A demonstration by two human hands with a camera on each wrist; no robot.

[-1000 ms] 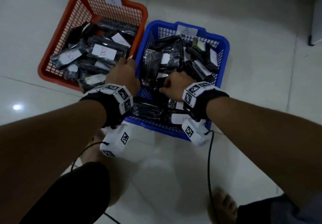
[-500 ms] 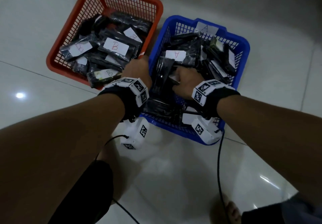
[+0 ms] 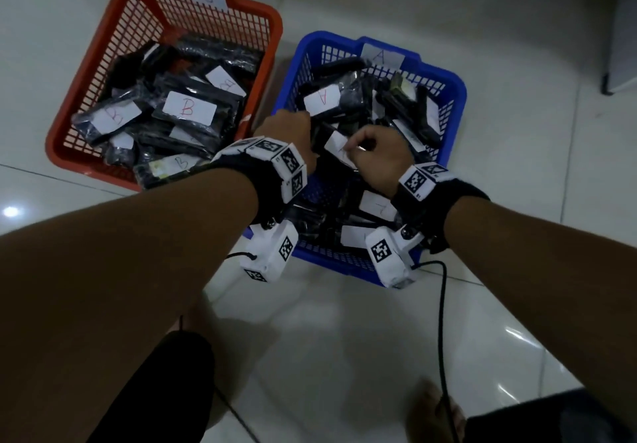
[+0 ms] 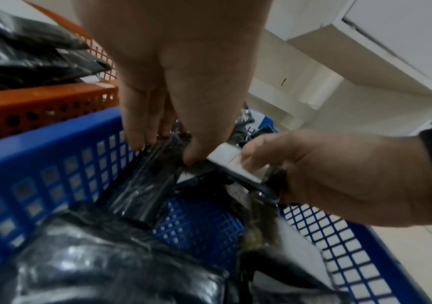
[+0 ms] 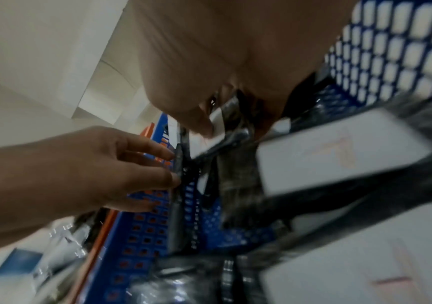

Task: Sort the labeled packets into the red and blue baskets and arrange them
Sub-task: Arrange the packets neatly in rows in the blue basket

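Observation:
The red basket (image 3: 103,73), tagged B, holds several black packets with B labels. Beside it on the right stands the blue basket (image 3: 451,97), tagged A, with A-labelled packets. Both hands are inside the blue basket near its left wall. My left hand (image 4: 165,148) points down and pinches the top of an upright black packet (image 4: 142,189) between fingers and thumb. My right hand (image 3: 355,147) grips a black packet with a white label (image 3: 336,144) by its edge, close to the left thumb. The same labelled packet (image 4: 231,164) shows tilted in the left wrist view.
Bare blue basket floor (image 4: 199,222) shows below the hands, with packets piled in front and behind. Both baskets sit side by side on a glossy white tiled floor (image 3: 344,339). My feet and a black cable (image 3: 443,322) are below the baskets. A cabinet corner (image 3: 620,28) stands at far right.
Both hands have moved up and deeper into the blue basket. My right hand has raised a white-labelled packet out of the pile toward my left hand.

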